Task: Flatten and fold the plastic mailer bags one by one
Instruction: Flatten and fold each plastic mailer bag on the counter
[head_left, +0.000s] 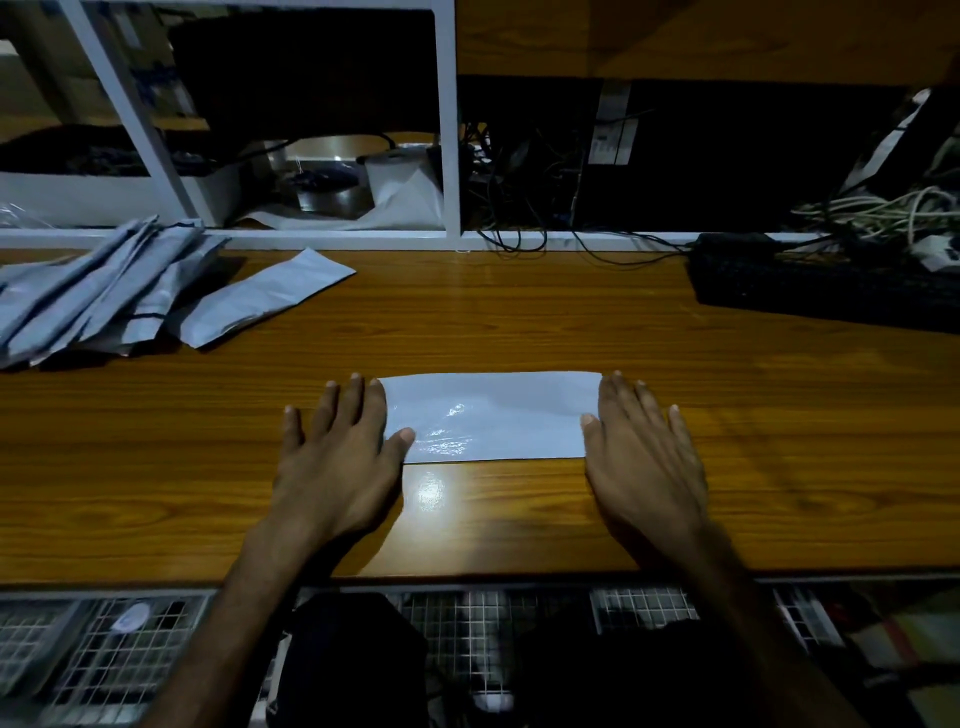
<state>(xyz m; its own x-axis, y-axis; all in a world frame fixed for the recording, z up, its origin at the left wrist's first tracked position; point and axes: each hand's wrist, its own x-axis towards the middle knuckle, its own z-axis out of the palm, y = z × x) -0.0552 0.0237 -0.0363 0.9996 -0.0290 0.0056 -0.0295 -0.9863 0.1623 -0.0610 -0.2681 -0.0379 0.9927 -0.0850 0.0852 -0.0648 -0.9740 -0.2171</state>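
Hands flat, fingers straight: left hand (337, 457) and right hand (644, 447) press the short ends of a grey mailer bag (493, 415) on the desk (519, 322), bare wood all around

This looks like a small office or packing station. A wood-grain desk (519, 322) carries a black keyboard (831, 286) at its far right and a heap of grey mailers (104, 291) at its far left. Behind the desk, a white frame (448, 130) fronts tangled cables (519, 182) and a dark computer tower (701, 156).
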